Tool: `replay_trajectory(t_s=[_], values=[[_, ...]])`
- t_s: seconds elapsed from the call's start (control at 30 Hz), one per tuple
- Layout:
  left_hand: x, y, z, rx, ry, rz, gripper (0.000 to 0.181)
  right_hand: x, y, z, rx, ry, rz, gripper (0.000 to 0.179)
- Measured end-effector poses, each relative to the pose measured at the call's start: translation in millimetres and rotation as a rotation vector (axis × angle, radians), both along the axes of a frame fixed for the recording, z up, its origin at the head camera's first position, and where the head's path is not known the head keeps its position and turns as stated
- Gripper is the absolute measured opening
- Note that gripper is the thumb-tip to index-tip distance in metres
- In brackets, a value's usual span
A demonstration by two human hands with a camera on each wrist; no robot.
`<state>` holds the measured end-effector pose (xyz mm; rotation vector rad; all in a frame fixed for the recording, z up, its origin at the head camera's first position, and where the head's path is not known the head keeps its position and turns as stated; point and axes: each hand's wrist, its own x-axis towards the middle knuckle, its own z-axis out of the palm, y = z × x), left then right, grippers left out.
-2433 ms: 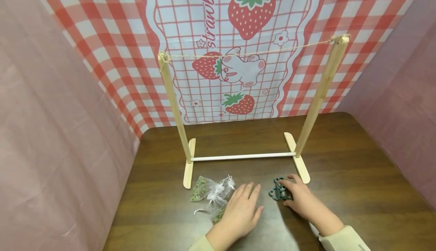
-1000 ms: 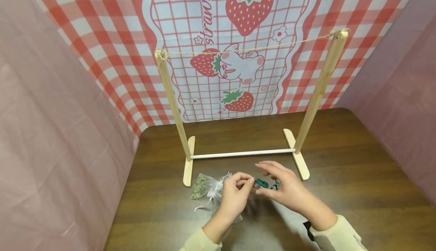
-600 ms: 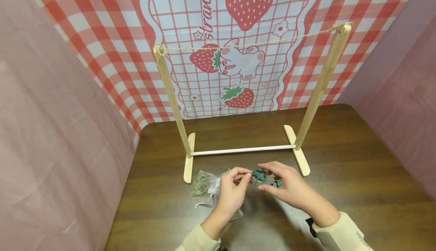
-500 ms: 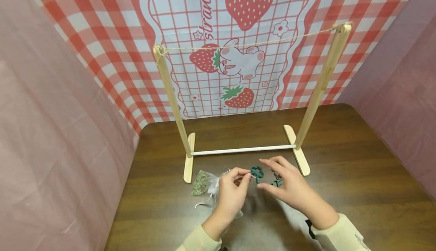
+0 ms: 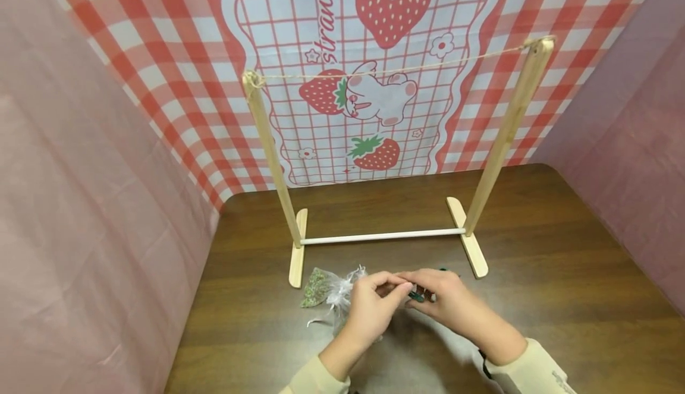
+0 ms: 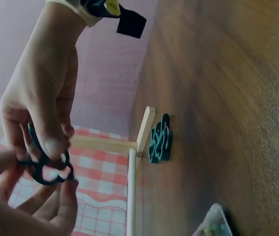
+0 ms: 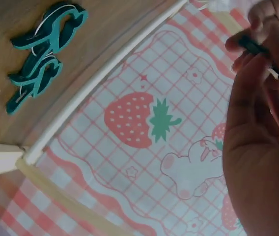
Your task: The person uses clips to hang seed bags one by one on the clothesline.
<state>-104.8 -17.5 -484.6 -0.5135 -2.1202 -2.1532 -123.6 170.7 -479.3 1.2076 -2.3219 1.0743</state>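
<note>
Above the table, both hands meet at a small dark green plastic plant clip [image 5: 416, 296]. My left hand [image 5: 371, 311] pinches one side of it between thumb and fingers. The right hand [image 5: 457, 311] grips the other side, its thumb pressed on the clip in the left wrist view. The clip's looped frame shows there between the fingertips; the head view hides most of it. More green clips [image 7: 51, 37] with thin pale wire lie bunched on the table below the right hand, almost wholly covered by it from above.
Sheer white drawstring bags [image 5: 338, 296] with green dried bits lie left of the hands. Behind stands a wooden frame with two posts [image 5: 500, 144], a white crossbar [image 5: 382, 236] and a twine line [image 5: 428, 67] strung across the top. A strawberry-print cloth [image 5: 374, 103] hangs at the back.
The right hand has left the clips on the table, and the left hand has moved from the bags to hold one clip. Just now the right fingers have closed on that clip too.
</note>
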Motion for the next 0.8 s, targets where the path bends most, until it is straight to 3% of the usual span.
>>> replay_trajectory(t_s=[0.13,0.27,0.37,0.47,0.67,0.8], values=[[-4.7,-3.4,-4.1,0.123,-0.094,-0.09,0.014,-0.3,0,-2.6,-0.087,-0.127,-0.012,0.054],[-6.7,-6.8,-4.6,0.102,-0.184,-0.113,0.029,0.0,0,-1.1,-0.13,-0.182,-0.083,0.066],[-5.9,-8.0,-4.6,0.042,-0.246,-0.137,0.025,0.6,0,-0.4,-0.149,-0.179,-0.121,0.067],[-5.2,-7.8,-5.1,0.02,-0.259,-0.141,0.016,0.4,0,0.0,-0.161,-0.17,-0.116,0.063],[-6.4,-7.7,-4.8,0.119,-0.34,-0.068,0.016,-4.2,6,1.8,-0.17,-0.058,-0.046,0.066],[-7.8,-8.2,-1.5,0.126,-0.346,-0.049,0.017,-7.3,13,2.2,-0.147,-0.018,-0.054,0.053]])
